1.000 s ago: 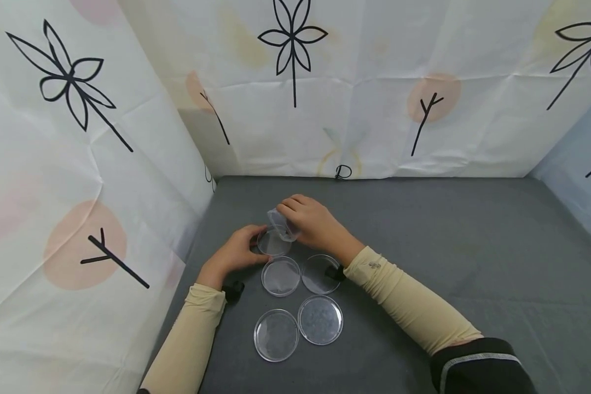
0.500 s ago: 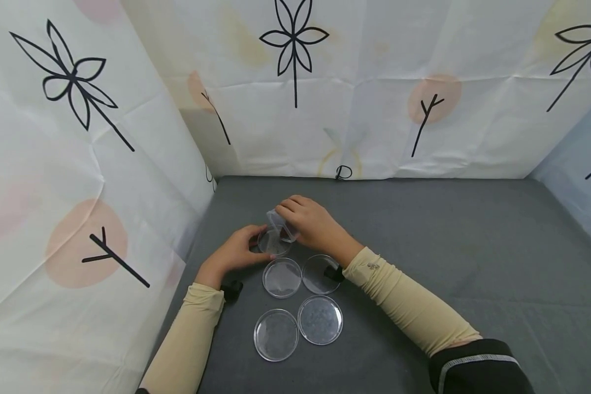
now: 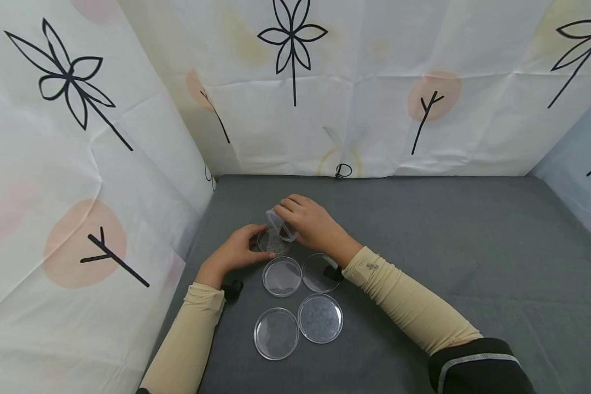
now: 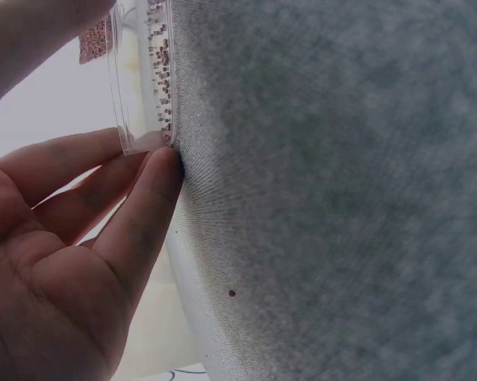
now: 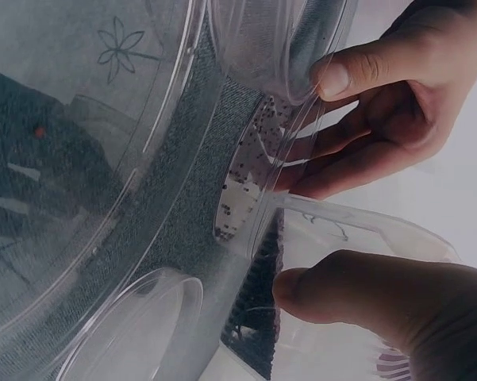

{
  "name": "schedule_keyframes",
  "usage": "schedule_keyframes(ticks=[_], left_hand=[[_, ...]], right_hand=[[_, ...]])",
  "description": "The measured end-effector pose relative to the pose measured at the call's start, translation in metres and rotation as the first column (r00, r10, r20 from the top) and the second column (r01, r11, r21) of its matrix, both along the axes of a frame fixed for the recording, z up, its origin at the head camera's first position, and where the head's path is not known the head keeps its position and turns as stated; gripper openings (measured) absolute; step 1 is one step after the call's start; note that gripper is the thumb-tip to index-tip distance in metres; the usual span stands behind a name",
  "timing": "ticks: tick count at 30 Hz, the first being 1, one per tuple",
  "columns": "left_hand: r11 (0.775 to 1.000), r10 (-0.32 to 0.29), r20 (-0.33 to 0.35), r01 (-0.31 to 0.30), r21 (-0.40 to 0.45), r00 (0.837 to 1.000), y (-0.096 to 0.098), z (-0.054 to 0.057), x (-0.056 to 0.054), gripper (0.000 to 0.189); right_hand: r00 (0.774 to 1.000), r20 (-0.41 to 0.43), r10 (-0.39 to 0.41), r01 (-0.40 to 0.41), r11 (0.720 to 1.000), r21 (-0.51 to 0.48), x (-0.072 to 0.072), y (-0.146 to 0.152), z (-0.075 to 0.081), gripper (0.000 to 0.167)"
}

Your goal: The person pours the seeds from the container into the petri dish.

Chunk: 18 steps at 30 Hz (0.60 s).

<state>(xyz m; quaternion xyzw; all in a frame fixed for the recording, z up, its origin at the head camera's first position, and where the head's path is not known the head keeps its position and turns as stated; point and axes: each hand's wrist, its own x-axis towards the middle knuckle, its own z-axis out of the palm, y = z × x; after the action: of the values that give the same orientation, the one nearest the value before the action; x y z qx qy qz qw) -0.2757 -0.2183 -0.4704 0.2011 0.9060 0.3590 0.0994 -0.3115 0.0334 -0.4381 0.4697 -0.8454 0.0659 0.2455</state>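
My left hand holds a clear petri dish by its edge, thumb on the near side and fingers on the far side. Small reddish-brown grains lie scattered over the dish's bottom. Above it, my right hand grips a clear plastic box, tilted with its mouth toward the dish. Dark grains also show inside the box in the right wrist view, where the right thumb presses on its wall. The box's far side is partly hidden by the right fingers.
Several more clear petri dishes stand on the grey table: a near-left dish, a near-right dish, a middle dish, and one under the right wrist. A stray grain lies on the tablecloth. Patterned white cloth hangs behind.
Grains have appeared in the held dish, which looked bare a second ago. The box tips a little further over it. Both hands stay nearly in place.
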Motion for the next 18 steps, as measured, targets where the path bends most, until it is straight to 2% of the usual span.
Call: schedule_keyframes(ticks=[6,14,18], left_hand=[[1.000,-0.008,-0.012,0.007,-0.023,1.000,0.0006,0.0015,0.0009,0.081],[1.000,0.007,0.013,-0.007,-0.017,1.000,0.0000,0.0004,0.0034,0.082],[1.000,0.003,-0.005,-0.003,-0.016,1.000,0.0006,0.0000,0.0021,0.080]], right_hand=[[1.000,-0.008,0.012,-0.012,1.000,0.001,-0.0005,-0.0001,-0.0014,0.056],[1.000,-0.014,0.024,-0.024,1.000,0.012,0.0030,-0.0033,-0.0019,0.052],[1.000,-0.014,0.024,-0.024,1.000,0.005,0.0028,-0.0035,-0.0018,0.050]])
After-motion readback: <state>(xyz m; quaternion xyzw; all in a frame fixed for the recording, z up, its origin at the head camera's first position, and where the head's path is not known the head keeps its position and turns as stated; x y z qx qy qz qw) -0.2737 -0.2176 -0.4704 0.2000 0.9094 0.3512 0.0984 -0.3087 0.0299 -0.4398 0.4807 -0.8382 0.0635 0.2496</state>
